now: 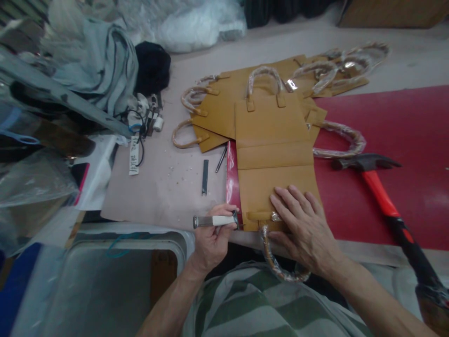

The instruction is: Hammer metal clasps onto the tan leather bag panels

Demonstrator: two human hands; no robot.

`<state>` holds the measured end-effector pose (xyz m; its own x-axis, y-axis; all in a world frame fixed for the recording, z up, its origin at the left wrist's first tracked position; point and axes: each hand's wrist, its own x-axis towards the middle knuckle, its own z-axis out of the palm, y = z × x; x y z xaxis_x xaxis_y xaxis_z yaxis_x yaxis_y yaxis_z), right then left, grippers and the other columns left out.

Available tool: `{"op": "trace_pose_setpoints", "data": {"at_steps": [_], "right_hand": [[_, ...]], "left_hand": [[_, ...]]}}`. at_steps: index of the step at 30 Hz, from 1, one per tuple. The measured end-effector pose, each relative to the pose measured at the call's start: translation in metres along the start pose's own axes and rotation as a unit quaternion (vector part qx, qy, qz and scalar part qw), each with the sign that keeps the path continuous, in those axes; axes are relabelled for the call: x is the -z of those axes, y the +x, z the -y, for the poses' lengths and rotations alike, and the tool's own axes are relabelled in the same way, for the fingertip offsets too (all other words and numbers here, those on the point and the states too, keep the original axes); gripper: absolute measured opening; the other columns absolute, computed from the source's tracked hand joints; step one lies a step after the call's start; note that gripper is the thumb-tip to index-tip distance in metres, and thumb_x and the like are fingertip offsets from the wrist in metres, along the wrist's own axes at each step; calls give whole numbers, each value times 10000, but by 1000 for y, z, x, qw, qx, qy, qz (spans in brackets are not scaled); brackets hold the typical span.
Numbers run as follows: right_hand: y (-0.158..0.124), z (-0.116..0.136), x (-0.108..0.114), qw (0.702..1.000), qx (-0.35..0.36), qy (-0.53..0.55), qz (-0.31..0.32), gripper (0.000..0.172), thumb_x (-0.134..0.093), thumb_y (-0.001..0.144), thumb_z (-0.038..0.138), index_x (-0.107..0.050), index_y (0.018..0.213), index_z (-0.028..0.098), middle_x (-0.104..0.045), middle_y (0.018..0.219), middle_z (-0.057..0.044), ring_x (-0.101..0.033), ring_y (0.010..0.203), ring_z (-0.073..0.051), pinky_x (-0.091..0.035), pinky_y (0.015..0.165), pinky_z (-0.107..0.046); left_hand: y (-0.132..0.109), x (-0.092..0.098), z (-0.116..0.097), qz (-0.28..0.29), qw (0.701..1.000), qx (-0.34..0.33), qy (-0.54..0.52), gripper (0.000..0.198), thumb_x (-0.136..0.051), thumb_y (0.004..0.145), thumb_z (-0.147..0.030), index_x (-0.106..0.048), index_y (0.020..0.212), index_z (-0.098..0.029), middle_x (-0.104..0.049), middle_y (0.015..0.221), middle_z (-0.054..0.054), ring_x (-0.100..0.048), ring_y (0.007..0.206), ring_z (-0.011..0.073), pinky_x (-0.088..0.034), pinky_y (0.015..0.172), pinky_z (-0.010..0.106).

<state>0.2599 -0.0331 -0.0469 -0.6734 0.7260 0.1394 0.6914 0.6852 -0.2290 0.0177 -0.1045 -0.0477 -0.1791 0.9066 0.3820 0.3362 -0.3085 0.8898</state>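
Note:
A flat tan leather bag panel (271, 140) with wrapped handles lies partly on a red mat (386, 140), its near end at the table edge. My right hand (303, 224) lies flat on that near end with fingers spread, beside a small metal ring on a tab. One wrapped handle (277, 264) hangs off the table edge below it. My left hand (212, 238) is closed round a hand tool (214, 221) with a white grip and metal cap, its tip at the panel's left edge.
More tan bag pieces with wrapped handles (217, 107) are stacked behind. A red-handled hammer (379, 185) lies on the mat at the right. A dark metal punch (205, 176) and thin rod lie on brown paper. Cloth and plastic bags fill the left.

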Motion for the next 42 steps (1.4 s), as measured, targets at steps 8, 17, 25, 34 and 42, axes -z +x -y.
{"op": "trace_pose_setpoints", "data": {"at_steps": [8, 17, 25, 34, 42], "right_hand": [[-1, 0, 0, 1000, -6, 29, -6, 635, -548, 961, 468, -424, 1501, 158, -435, 1567, -162, -290, 1475, -380, -213, 1194, -596], [-2, 0, -1, 998, -22, 53, -10, 651, -536, 962, 510, -437, 1508, 169, -415, 1589, -137, -285, 1486, -370, -187, 1218, -582], [-1, 1, -1, 997, -30, 72, -9, 672, -586, 933, 526, -468, 1490, 168, -430, 1580, -135, -283, 1488, -367, -177, 1226, -581], [1, 2, 1, 998, -15, 53, -22, 666, -586, 914, 488, -488, 1465, 126, -450, 1555, -166, -315, 1455, -394, -220, 1193, -603], [0, 2, -2, 998, -8, 46, -37, 643, -582, 920, 484, -515, 1442, 115, -466, 1542, -166, -333, 1441, -387, -221, 1190, -586]], "left_hand": [[5, -10, 5, 15, 999, 9, -41, 158, -640, 933, -118, -623, 1080, -174, -692, 1134, 94, -722, 1023, 217, -602, 928, 403], [5, -13, 4, 28, 999, 7, -42, 187, -638, 925, -92, -616, 1094, -168, -687, 1151, 99, -711, 1058, 221, -594, 942, 404], [8, -14, 8, 47, 998, 3, -44, 184, -639, 928, -101, -617, 1096, -174, -687, 1157, 96, -712, 1057, 222, -590, 955, 418], [4, -14, 9, 41, 999, -26, 2, 162, -624, 937, -109, -612, 1081, -182, -696, 1160, 91, -708, 1075, 226, -586, 961, 438], [-2, -18, 13, 14, 1000, -28, 0, 115, -625, 952, -147, -616, 1062, -178, -698, 1149, 90, -720, 1063, 227, -591, 958, 441]]}}
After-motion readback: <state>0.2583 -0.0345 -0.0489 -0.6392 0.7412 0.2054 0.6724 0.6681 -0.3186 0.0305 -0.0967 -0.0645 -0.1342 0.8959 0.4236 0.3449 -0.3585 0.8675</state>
